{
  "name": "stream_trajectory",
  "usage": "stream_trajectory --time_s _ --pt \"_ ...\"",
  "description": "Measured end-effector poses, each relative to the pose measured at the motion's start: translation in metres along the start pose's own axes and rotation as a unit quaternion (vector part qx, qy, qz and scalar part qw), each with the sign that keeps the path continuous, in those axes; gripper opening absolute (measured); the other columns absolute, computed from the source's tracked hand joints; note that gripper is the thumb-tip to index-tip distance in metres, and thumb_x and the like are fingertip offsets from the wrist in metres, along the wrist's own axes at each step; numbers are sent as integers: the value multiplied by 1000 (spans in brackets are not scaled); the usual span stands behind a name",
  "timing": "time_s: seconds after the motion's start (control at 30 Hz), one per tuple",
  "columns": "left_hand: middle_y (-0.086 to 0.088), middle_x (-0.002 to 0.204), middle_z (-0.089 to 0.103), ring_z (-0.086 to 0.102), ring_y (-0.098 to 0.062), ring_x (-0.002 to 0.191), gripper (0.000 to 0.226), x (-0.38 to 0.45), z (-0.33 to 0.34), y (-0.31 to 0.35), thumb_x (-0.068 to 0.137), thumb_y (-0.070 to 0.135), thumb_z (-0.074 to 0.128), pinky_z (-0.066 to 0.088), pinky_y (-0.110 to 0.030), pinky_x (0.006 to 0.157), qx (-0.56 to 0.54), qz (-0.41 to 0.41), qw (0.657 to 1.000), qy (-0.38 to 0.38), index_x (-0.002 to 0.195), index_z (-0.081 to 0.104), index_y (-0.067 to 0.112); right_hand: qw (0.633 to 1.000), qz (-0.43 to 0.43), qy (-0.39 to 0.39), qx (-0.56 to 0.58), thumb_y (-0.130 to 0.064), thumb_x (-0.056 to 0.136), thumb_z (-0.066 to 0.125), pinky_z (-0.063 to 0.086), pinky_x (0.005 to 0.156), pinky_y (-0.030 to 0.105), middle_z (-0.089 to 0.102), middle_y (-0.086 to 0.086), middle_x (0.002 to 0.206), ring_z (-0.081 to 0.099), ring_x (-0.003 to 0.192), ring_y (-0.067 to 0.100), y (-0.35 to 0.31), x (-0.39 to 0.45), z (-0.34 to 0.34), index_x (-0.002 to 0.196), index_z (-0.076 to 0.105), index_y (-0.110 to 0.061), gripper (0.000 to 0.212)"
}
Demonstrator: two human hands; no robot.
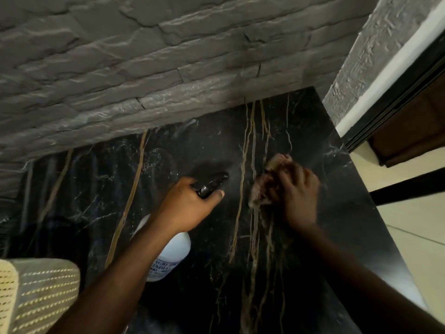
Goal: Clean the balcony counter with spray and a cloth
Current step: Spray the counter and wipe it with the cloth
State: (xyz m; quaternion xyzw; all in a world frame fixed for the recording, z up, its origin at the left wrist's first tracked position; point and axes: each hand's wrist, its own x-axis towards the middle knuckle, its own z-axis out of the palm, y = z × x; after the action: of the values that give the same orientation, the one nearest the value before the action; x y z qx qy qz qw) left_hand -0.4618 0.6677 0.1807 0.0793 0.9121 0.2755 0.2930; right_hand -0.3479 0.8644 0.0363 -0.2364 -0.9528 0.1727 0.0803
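The left hand [190, 206] is wrapped tight around the neck of a spray bottle [172, 253], fingers folded over the black trigger head [212, 185] and the thumb tip showing just below the nozzle. The nozzle points toward the far right part of the table, and a faint mist hangs in front of it. The bottle's pale, whitish body slants back under the wrist toward the near edge, with a printed label low on it whose words are too blurred to read. Whether the base touches the table cannot be told.

The right hand [297, 196] lies just to the right of the nozzle, fingers bent and pressing down on a crumpled cloth [265, 183] of a pinkish-tan colour. The cloth is bunched beneath the fingers and sticks out past them toward the far edge and toward the left hand. It rests flat on the table, near the right edge and about midway between near and far.

The table [149, 169] is black, glossy stone with white veins and long tan streaks running from far edge to near edge. A grey stone-clad wall [144, 56] meets its far edge. Off the right edge lie pale floor tiles [409, 227] and a dark door frame [395, 102]. At the near left corner sits a woven, cream-coloured seat [36, 292].
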Motion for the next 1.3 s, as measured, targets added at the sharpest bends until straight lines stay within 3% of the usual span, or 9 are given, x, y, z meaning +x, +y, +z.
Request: stream_trajectory --time_s 0.1,0.27,0.4,0.53,0.73,0.97,1.03,1.17,1.3 --pt "3 84 69 66 -18 81 25 19 5 20 77 44 73 44 -23 62 11 27 1000 3 87 69 22 998 -35 9 43 -31 81 64 31 106 58 43 15 139 31 129 37 -67 19 28 129 49 -20 51" --pt "-2 97 73 66 -22 95 30 47 5 42 79 43 72 46 -23 76 33 29 999 10 97 71 19 922 -369 -85 75 -40 88 50 32 107 46 50 5 135 42 127 32 -46 -18 23 125 52 -26 40" --pt "0 79 72 65 -17 61 29 59 -2 38 78 51 70 48 -23 51 45 -3 998 -53 82 67 23 981 -186 -31 38 -41 85 49 37 103 54 46 9 137 35 129 32 22 27 1 125 51 -26 43" --pt "0 71 65 57 -12 52 23 63 3 35 81 43 69 44 -21 45 32 -15 999 -9 69 59 27 999 1 -7 37 -33 80 64 26 109 52 39 12 140 30 131 37 -26 86 18 126 51 -23 49" --pt "0 66 72 57 -14 40 29 85 -3 35 81 46 68 42 -21 45 14 -27 999 -11 74 71 18 934 -338 -84 77 -40 86 53 36 105 48 49 6 133 41 125 33 -55 47 41 127 49 -26 43" --pt "4 60 70 51 -5 33 30 101 -14 40 81 46 68 40 -18 44 22 -13 1000 -14 74 71 17 999 -42 0 31 -36 78 67 35 103 52 44 14 135 38 124 40 -52 136 40 127 48 -23 54" --pt "2 60 69 54 -9 37 24 105 -12 44 82 40 68 41 -17 41 28 -2 1000 -2 74 71 18 996 -72 -16 44 -34 80 62 35 104 51 43 13 135 38 124 38 -80 141 47 128 48 -19 52" --pt "3 78 74 68 -14 65 22 116 -14 47 80 42 70 57 -30 66 3 12 1000 8 86 73 21 959 -267 -63 63 -42 80 47 39 99 49 50 9 132 44 120 34 -56 128 45 126 52 -22 50" --pt "-1 66 68 61 -15 51 21 126 -25 43 84 39 68 48 -24 54 27 -1 998 50 76 67 20 991 -135 -12 14 -43 77 64 36 101 55 48 16 134 42 121 41 -25 168 43 127 52 -17 57"
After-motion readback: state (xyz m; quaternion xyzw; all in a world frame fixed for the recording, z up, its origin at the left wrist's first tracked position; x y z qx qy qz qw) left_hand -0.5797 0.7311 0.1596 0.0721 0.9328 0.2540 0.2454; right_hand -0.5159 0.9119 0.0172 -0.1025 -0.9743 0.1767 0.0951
